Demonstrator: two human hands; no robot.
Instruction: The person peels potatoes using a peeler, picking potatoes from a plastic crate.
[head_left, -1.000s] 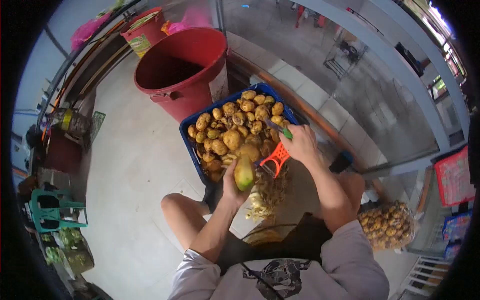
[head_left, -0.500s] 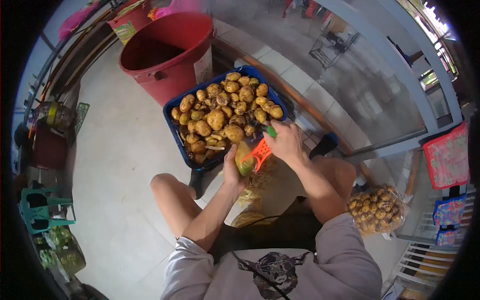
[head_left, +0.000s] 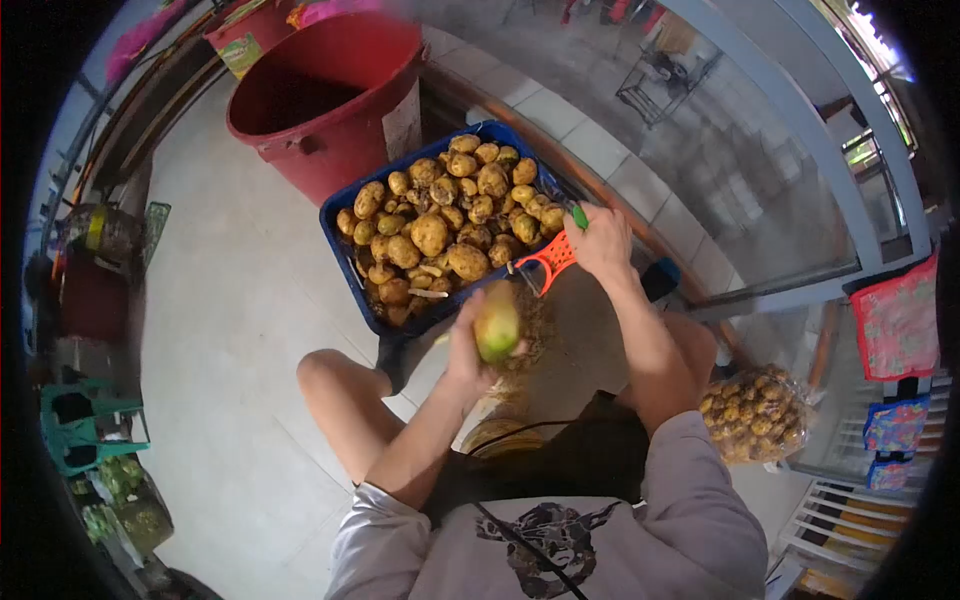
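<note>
My left hand (head_left: 465, 348) is wrapped round a partly peeled potato (head_left: 497, 330), yellow-brown above and pale green at its lower end, slightly blurred. In my right hand (head_left: 604, 245) is an orange peeler (head_left: 556, 260) with a green handle end showing past the fingers. Its blade end is up and to the right of the potato, apart from it. Just beyond both hands stands a blue crate (head_left: 372, 317) heaped with unpeeled, dirt-marked potatoes (head_left: 430, 236). Below the left hand, peelings (head_left: 522, 375) lie between my legs, partly hidden.
A large red bin (head_left: 345, 150) stands behind the crate, with a smaller red bucket (head_left: 250, 35) farther back. A clear bag of potatoes (head_left: 757, 415) lies by my right knee. Glass door panels (head_left: 750, 190) run along the right. A green plastic stool (head_left: 92, 425) is far left.
The peeler has come away from the potato, moving up and right with my right hand. My left hand has turned the potato, so its green end faces down more.
</note>
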